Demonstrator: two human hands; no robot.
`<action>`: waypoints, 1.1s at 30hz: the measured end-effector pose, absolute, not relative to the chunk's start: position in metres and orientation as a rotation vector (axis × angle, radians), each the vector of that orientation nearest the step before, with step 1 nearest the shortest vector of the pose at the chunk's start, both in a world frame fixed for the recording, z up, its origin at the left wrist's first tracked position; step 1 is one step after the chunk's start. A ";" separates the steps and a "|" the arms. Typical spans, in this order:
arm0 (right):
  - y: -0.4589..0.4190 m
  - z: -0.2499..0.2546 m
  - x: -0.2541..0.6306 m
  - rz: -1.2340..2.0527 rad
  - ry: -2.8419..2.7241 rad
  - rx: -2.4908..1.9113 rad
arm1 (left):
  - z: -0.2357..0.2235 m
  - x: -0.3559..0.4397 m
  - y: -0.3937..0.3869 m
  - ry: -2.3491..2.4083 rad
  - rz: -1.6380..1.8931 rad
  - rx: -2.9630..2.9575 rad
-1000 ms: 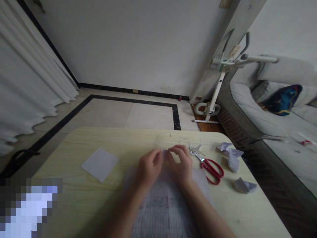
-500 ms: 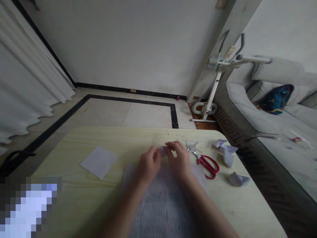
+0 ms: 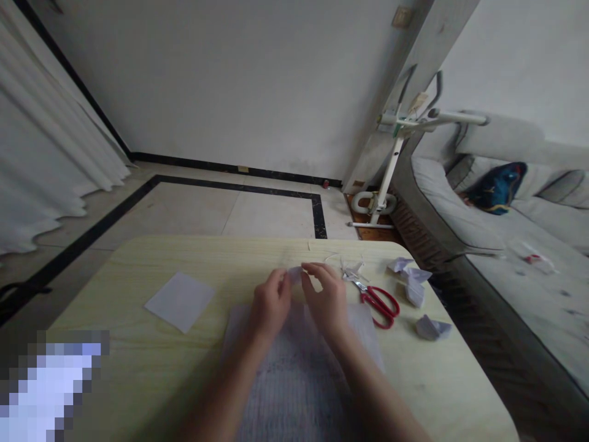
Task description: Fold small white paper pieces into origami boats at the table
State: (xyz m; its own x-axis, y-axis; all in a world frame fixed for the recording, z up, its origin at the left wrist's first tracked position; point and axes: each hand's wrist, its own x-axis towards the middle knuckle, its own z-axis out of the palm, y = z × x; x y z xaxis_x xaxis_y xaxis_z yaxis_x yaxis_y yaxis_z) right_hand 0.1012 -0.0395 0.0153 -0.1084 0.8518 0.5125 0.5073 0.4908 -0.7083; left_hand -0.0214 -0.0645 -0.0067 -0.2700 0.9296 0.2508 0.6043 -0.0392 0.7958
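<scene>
Slip of pale paper sits between the two hands, over the middle of the tabletop, just past the far edge of a lined sheet. The left hand pinches its left end, thumb and curled fingers closed on it. The right hand grips the other end at the fingertips — thumb and forefinger bowed so that a gap shows between them. Whether the slip touches the tabletop, I cannot tell.

The lined sheet lies flat under both forearms, its writing too blurred to read. To the left, well apart from the hands, a blank square lies turned on its corner. Just right of the right hand are thin scraps, with the blades of red-handled scissors reaching up to them. Farther right lie folded papers — a cluster near the tabletop's right edge, and one more on the near side of it.
</scene>
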 end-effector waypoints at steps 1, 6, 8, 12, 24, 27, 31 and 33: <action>-0.041 0.015 0.100 0.468 -1.717 -1.163 | -0.006 -0.021 -0.065 1.876 1.229 1.615; -0.056 0.013 0.101 0.875 -1.318 -1.266 | -0.004 -0.022 -0.065 1.880 1.253 1.583; -0.063 0.012 0.103 1.085 -1.239 -1.288 | -0.004 -0.023 -0.065 1.886 1.261 1.563; -0.071 0.011 0.104 1.092 -1.362 -1.305 | 0.000 -0.022 -0.065 1.855 1.286 1.518; -0.060 0.007 0.109 0.926 -1.308 -1.276 | 0.004 -0.014 -0.069 1.663 1.291 1.214; -0.048 0.011 0.112 0.765 -1.375 -1.242 | 0.005 -0.011 -0.068 1.620 1.301 1.209; -0.043 0.010 0.112 0.584 -1.580 -1.165 | 0.004 -0.010 -0.070 1.565 1.342 1.210; -0.045 0.005 0.111 0.539 -1.635 -1.115 | 0.003 -0.010 -0.071 1.562 1.333 1.241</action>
State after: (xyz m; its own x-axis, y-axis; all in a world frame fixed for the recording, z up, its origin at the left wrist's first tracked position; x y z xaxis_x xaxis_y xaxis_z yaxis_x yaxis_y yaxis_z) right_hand 0.1114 -0.0449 0.0053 -0.0301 0.8664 0.4984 0.4007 0.4672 -0.7881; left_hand -0.0101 -0.0715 0.0026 -0.2725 0.9603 0.0592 0.2094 -0.0008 0.9778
